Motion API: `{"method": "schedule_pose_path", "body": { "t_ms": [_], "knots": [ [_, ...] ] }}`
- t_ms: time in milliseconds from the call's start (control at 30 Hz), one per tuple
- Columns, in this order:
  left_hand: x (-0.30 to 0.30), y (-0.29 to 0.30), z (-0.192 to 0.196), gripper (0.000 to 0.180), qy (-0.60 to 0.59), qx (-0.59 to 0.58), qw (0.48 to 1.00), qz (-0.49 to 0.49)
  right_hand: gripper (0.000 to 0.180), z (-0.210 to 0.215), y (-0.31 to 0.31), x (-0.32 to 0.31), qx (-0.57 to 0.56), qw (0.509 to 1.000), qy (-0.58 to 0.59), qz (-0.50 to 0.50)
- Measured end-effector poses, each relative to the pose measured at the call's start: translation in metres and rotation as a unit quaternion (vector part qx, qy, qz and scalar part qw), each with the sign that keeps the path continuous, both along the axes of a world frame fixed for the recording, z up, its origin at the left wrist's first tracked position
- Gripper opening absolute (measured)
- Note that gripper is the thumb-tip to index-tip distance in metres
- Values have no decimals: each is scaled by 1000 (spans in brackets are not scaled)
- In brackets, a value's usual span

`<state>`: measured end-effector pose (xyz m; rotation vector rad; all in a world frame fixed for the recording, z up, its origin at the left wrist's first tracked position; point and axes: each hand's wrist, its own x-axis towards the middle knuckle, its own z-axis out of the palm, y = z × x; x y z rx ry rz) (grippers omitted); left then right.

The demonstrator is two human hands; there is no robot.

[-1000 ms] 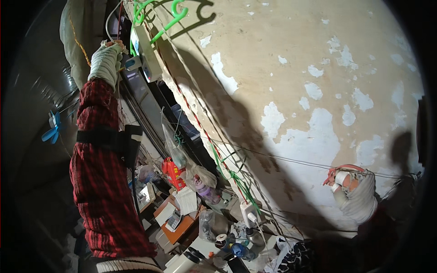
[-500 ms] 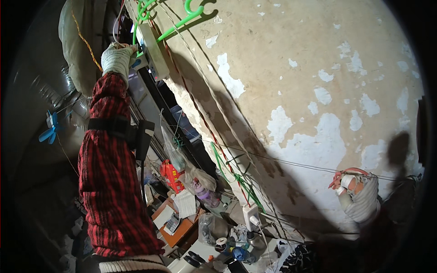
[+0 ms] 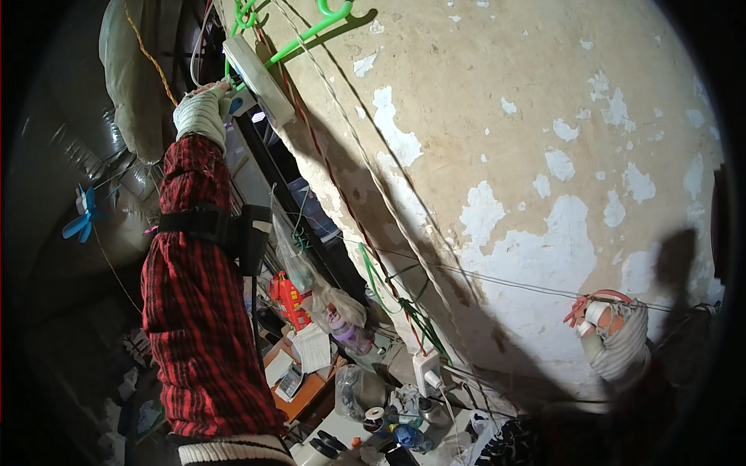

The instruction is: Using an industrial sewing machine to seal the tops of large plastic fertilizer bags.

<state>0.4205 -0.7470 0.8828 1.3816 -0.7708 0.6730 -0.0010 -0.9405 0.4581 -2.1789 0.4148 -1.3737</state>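
Reaching higher, left hand (image 3: 200, 113) at power strip (image 3: 259, 81)

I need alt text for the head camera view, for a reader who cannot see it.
A person's gloved left hand reaches up to a white power strip on a peeling wall, while the gloved right hand grips a thin taut cord. Green hangers hang above; a cluttered desk lies below.

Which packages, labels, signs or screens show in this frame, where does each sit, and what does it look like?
Red carton: on the cluttered shelf right of the red plaid sleeve, boxy, red with pale marks.
Calculator: on the orange tabletop below, flat, grey, with a small dark screen.
Clear plastic bag: beside the carton, crumpled, see-through.
Printed paper sheet: above the calculator, white, creased.
Tape roll: lower centre, round, pale.
No signs visible.
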Motion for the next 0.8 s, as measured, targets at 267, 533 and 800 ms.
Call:
{"method": "schedule_pose_path", "body": {
  "t_ms": [267,533,800],
  "knots": [
    [-41,1,-16,22,-33,-10,999,-3,12,-6,-2,-1,-4,1000,-11,10],
    [-20,17,0,26,-96,36,988,112,15,0,-3,-12,-40,997,64,-2],
    [-25,2,-1,14,-99,38,993,51,16,0,-2,-8,0,999,41,24]
  ]
}}
